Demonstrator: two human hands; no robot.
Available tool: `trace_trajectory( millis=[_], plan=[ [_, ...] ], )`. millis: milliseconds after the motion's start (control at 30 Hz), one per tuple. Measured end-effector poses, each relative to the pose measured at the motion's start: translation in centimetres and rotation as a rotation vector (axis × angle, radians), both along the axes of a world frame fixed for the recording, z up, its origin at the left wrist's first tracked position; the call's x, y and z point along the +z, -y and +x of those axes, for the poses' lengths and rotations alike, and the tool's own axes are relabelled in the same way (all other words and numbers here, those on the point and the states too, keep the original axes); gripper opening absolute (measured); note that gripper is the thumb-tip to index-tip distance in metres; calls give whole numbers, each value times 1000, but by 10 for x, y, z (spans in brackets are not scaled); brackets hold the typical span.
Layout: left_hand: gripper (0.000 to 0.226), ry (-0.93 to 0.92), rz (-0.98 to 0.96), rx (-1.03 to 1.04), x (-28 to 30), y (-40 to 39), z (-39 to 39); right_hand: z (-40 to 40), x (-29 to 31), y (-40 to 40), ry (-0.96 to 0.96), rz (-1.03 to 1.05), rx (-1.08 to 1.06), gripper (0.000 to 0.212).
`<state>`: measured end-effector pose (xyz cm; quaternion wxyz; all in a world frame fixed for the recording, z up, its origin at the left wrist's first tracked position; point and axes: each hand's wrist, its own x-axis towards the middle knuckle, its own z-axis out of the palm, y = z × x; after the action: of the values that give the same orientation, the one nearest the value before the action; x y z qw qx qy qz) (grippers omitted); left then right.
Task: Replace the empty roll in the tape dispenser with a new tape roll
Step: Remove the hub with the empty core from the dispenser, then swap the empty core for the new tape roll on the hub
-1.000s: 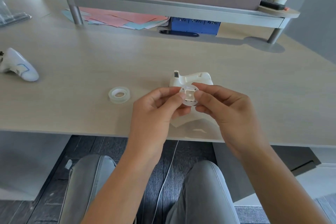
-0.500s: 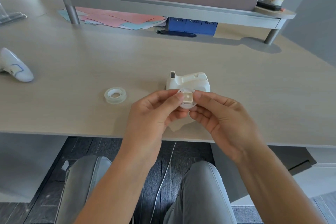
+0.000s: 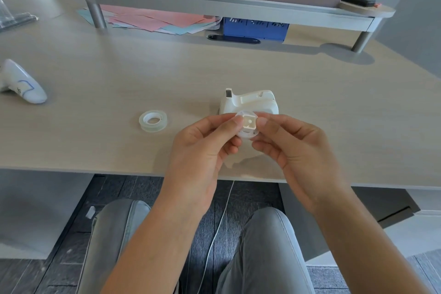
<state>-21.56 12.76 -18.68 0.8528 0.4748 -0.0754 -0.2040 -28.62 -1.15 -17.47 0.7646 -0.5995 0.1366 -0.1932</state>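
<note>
— Plastic, is it, that little spool (image 3: 247, 126) between your hands?

— Yes: your left hand (image 3: 202, 148) and right hand (image 3: 296, 150) each keep a narrow fingertip grip on its rim, just above the tabletop (image 3: 119, 74), in front of the white dispenser (image 3: 249, 101).

— How will it handle?

— Light, stiff and probably slick. Pinch the rim, not the hub.

— And the new tape roll (image 3: 153, 120)?

— Flat on the tabletop, left of your hands. Take it by its outer edge.
</note>
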Motion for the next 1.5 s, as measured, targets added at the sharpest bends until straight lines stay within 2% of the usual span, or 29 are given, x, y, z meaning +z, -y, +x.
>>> trace_trajectory(
  millis=[67,133,200,333,400,500,600,700,900,1000,1100,1233,1400,1433,1500],
  plan=[
    [11,21,41,52,-1,-1,0,-2,-2,0,59,-291,-93,24],
    [10,64,92,97,-3,-2,0,-4,-6,-1,134,-515,-87,25],
    [6,123,154,143,-4,-4,-1,-4,-8,-3,146,-636,-59,27],
    [7,225,271,215,-5,-12,-3,1,-8,-7,89,-746,-34,24],
    [2,281,347,253,-5,-19,-2,4,-8,-13,51,-755,-9,20],
    [9,332,474,336,-7,-31,3,11,-9,-21,10,-690,-4,16],
    [18,446,747,422,-8,-44,8,21,-11,-27,-10,-622,-44,12],
    [14,558,952,440,-6,-52,10,35,-14,-28,-69,-602,-86,12],
    [20,698,1168,476,-12,-54,18,55,-15,-33,-98,-594,-75,13],
    [18,762,1166,562,-16,-57,22,54,-18,-36,-106,-619,-66,11],
    [27,795,1295,641,-20,-65,34,51,-20,-37,-109,-612,-65,8],
    [31,753,1446,556,-20,-69,47,49,-21,-35,-107,-587,-62,10],
    [23,750,1442,553,-20,-65,47,47,-20,-35,-96,-575,-61,10],
    [20,766,1384,567,-21,-64,47,46,-20,-35,-92,-572,-64,10],
    [15,767,1120,582,-22,-63,43,43,-18,-35,-73,-564,-82,10]
  ],
)
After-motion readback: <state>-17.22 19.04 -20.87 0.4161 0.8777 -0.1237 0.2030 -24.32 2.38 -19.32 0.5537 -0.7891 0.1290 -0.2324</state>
